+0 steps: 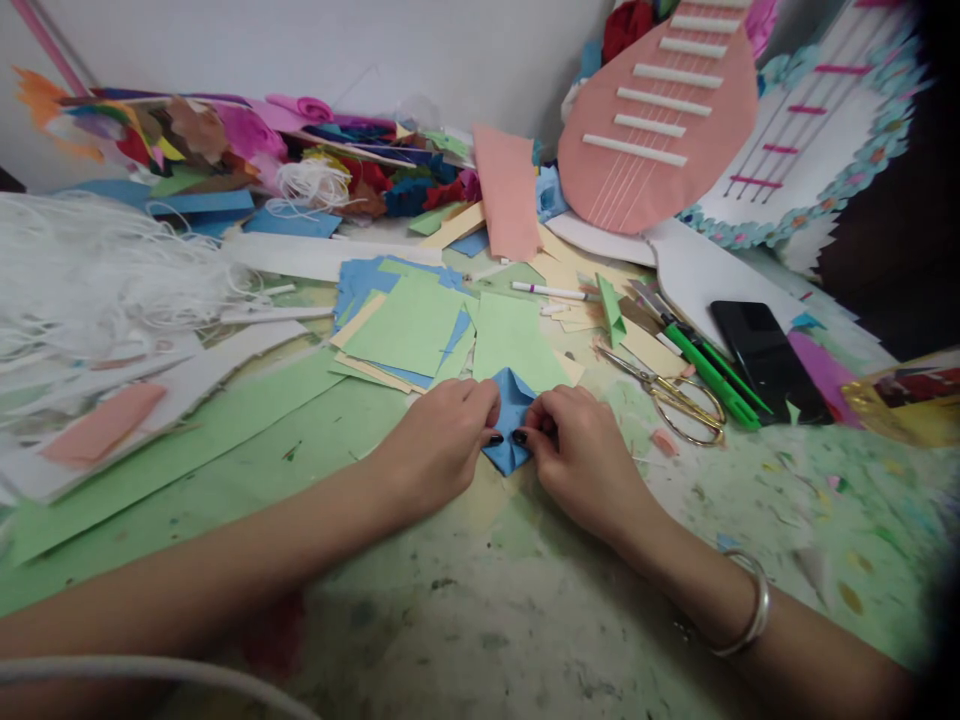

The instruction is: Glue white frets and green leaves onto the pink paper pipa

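Note:
A small folded piece of blue paper [510, 415] lies on the table between my two hands. My left hand [442, 440] pinches its left edge with curled fingers. My right hand [577, 450] pinches the right edge, thumb and fingers pressed together on the fold. Both thumbs meet near the paper's middle. A silver bangle [750, 605] sits on my right wrist.
A stack of green, blue and cream paper squares [412, 325] lies just beyond my hands. Gold scissors [675, 395], green pens [712, 375] and a black phone [765, 355] sit to the right. White string [97, 270] fills the left; paper guitars [660, 110] lean at the back.

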Demonstrator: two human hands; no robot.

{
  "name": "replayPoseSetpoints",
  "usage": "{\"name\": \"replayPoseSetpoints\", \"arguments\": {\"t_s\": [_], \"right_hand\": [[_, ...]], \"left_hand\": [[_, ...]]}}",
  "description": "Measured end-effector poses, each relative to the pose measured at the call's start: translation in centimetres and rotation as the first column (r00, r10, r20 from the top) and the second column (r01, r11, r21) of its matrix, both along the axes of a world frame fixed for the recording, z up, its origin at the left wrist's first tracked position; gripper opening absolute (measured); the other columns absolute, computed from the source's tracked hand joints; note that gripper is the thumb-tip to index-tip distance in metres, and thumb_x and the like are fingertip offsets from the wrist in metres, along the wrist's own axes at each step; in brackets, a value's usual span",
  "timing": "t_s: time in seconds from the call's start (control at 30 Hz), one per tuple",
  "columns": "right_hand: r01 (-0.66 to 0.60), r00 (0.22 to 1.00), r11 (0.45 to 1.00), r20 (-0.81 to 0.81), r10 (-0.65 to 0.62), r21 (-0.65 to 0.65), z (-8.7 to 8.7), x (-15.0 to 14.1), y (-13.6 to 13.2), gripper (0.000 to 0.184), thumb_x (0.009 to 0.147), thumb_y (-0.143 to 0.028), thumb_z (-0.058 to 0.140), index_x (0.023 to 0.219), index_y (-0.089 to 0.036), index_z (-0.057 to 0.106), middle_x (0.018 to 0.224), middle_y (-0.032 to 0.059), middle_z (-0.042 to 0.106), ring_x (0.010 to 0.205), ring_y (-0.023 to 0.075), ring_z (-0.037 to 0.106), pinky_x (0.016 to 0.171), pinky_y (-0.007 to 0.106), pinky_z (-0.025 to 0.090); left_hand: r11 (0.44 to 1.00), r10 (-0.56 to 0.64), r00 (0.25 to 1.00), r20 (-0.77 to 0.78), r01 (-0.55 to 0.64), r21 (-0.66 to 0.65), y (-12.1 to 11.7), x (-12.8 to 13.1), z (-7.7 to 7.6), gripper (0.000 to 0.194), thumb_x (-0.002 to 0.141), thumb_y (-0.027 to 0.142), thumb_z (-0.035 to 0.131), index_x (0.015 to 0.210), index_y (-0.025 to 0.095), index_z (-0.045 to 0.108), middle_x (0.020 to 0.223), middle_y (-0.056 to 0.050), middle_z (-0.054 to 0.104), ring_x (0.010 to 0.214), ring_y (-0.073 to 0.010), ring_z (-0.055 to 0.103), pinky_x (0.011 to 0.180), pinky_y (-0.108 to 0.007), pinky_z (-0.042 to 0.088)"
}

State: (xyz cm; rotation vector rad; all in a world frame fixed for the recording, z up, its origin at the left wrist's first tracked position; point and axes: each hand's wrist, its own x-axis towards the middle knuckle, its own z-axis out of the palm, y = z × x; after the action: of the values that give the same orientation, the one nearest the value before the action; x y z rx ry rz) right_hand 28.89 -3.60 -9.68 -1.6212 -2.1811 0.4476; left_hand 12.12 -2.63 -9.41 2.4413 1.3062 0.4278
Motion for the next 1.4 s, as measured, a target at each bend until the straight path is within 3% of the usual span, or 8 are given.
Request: {"name": "replayPoseSetpoints", "arguments": {"t_s": [0.23, 0.53, 0.93, 1.17, 1.4], "right_hand": [[0.035, 0.996, 0.999, -0.077, -0.035, 0.002, -0.08, -0.11, -0.05, 0.011, 0.071, -0.009, 0.056, 0.065, -0.017, 0.052, 0.071, 0.0035, 0.055, 0.073, 0.0181, 0.044, 0.065, 0.031, 0.028], [0.051, 0.999, 0.998, -0.017, -0.05, 0.026, -0.26, -0.37, -0.31, 0.009, 0.074, -0.01, 0.053, 0.068, -0.017, 0.052, 0.073, 0.0049, 0.055, 0.075, 0.019, 0.044, 0.067, 0.032, 0.029], [0.064, 0.996, 0.997, -0.065, -0.06, 0.053, -0.34, -0.5, -0.45, 0.009, 0.072, -0.009, 0.056, 0.069, -0.018, 0.056, 0.073, 0.0038, 0.056, 0.076, 0.0196, 0.045, 0.066, 0.032, 0.029], [0.039, 0.981, 0.996, -0.191, -0.023, 0.085, -0.37, -0.7, -0.7, 0.026, 0.073, -0.002, 0.054, 0.073, -0.024, 0.068, 0.073, 0.003, 0.056, 0.077, 0.0199, 0.045, 0.069, 0.034, 0.032], [0.016, 0.988, 0.994, -0.152, 0.0, 0.106, -0.39, -0.61, -0.36, 0.03, 0.073, -0.003, 0.053, 0.072, -0.026, 0.072, 0.067, 0.0038, 0.053, 0.072, 0.0191, 0.044, 0.065, 0.034, 0.033]], "left_hand": [[1.0, 0.01, 1.0, 0.016, -0.01, 0.011, -0.09, 0.01, -0.12, 0.01, 0.083, 0.012, 0.044, 0.075, 0.018, 0.043, 0.076, -0.003, 0.052, 0.073, -0.0176, 0.047, 0.064, -0.03, 0.037], [0.999, 0.009, 1.0, 0.001, -0.009, 0.039, -0.03, 0.15, -0.29, 0.01, 0.082, 0.009, 0.043, 0.075, 0.017, 0.044, 0.075, -0.004, 0.052, 0.073, -0.0182, 0.047, 0.065, -0.031, 0.038], [1.0, 0.031, 0.999, -0.013, -0.031, 0.002, 0.0, 0.48, -0.07, 0.011, 0.079, 0.007, 0.043, 0.076, 0.017, 0.045, 0.076, -0.005, 0.053, 0.075, -0.0197, 0.049, 0.067, -0.033, 0.04], [0.998, 0.043, 0.998, 0.035, -0.042, -0.036, 0.11, 0.3, 0.01, 0.011, 0.078, 0.008, 0.044, 0.075, 0.018, 0.046, 0.074, -0.004, 0.052, 0.074, -0.0183, 0.049, 0.066, -0.031, 0.039], [0.992, 0.051, 0.998, 0.029, -0.054, 0.116, -0.66, 0.18, -0.29, 0.011, 0.082, 0.01, 0.041, 0.081, 0.016, 0.05, 0.086, -0.007, 0.05, 0.076, -0.0173, 0.048, 0.067, -0.03, 0.043]]}}
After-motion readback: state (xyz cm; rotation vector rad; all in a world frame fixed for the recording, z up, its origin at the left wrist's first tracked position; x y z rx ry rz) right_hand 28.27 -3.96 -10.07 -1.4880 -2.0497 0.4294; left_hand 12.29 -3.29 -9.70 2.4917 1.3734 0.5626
